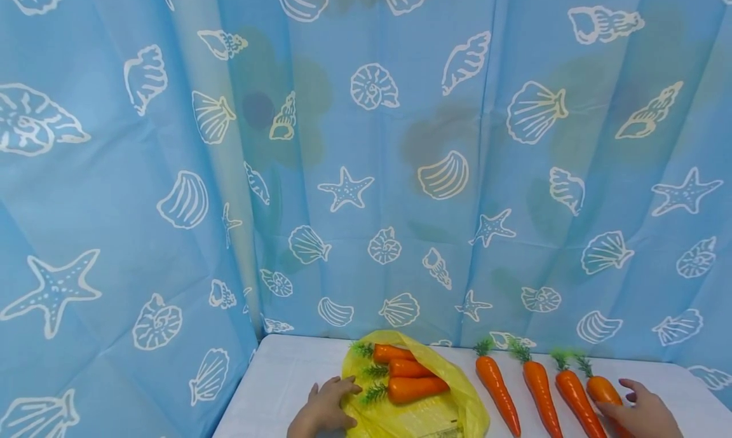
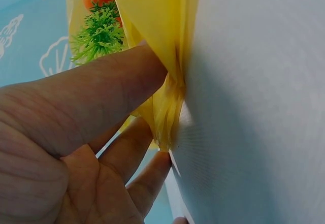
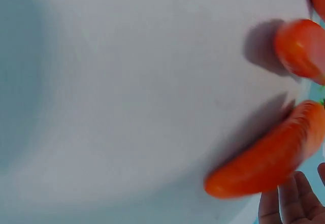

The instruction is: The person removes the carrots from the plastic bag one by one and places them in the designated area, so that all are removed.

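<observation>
Tabletop (image 1: pixel 274 369) ran left of yellow bag (image 1: pixel 476 409) to its left edge, so room there; back edge passed just behind bag, shell-print curtain (image 1: pixel 412 209) past it. Narrow gap right of bag, then four loose carrots (image 1: pixel 497 388) in a row. Three carrots (image 1: pixel 416 389) lay in bag, leafy tops pointing left. Left hand (image 1: pixel 325 407) at bag's left side, grip pinching the plastic. Right hand (image 1: pixel 646 416) at rightmost carrot (image 1: pixel 603 390), well right of bag, grip released, fingers extended; firm contact unclear.
</observation>
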`<state>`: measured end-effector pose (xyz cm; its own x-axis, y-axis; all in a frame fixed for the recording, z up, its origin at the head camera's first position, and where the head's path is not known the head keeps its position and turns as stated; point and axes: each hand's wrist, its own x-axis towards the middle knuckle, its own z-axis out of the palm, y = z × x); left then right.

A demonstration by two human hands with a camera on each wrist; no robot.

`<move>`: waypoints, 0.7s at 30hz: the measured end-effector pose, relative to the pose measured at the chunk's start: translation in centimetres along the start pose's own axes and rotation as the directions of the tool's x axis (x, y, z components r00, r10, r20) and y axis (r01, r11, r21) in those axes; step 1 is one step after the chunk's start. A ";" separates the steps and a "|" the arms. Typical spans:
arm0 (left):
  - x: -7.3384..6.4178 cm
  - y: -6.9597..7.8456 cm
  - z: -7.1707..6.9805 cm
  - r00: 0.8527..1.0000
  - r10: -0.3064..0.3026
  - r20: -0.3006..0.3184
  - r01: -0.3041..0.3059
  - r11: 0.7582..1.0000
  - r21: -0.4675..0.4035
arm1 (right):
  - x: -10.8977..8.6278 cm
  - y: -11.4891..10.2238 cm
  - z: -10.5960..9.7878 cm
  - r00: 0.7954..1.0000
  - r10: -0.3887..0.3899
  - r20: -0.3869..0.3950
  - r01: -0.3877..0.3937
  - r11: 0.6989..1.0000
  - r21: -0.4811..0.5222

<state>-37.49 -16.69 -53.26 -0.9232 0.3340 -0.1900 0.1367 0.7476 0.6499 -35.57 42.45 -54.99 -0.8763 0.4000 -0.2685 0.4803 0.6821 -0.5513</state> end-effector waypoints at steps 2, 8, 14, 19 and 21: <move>0.0 -0.1 0.1 1.000 0.007 0.000 -0.007 1.000 0.005 | -0.1 -0.1 -0.5 1.000 0.001 -0.010 -0.001 1.000 -0.009; -0.1 -0.4 0.0 0.999 0.046 0.008 -0.046 0.999 0.015 | -0.7 -1.0 -2.3 0.995 -0.095 -0.035 0.093 0.994 -0.059; -0.2 -0.5 -0.1 0.998 0.056 0.012 -0.056 0.998 0.013 | -1.4 -2.8 -3.4 0.975 -0.217 -0.042 0.212 0.972 -0.103; -0.1 -0.5 -0.1 0.999 0.040 0.016 -0.040 0.999 -0.001 | -2.1 -4.9 -3.7 0.957 -0.289 -0.034 0.284 0.952 -0.116; -0.1 -0.4 -0.1 0.999 0.035 0.017 -0.035 0.999 -0.005 | -2.4 -5.7 -3.6 0.951 -0.309 -0.032 0.303 0.946 -0.117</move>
<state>-37.53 -17.07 -53.40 -0.9118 0.3694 -0.1794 0.1669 0.7324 0.6601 -36.06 39.80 -48.35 -0.9800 0.1897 -0.0596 0.1932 0.8379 -0.5105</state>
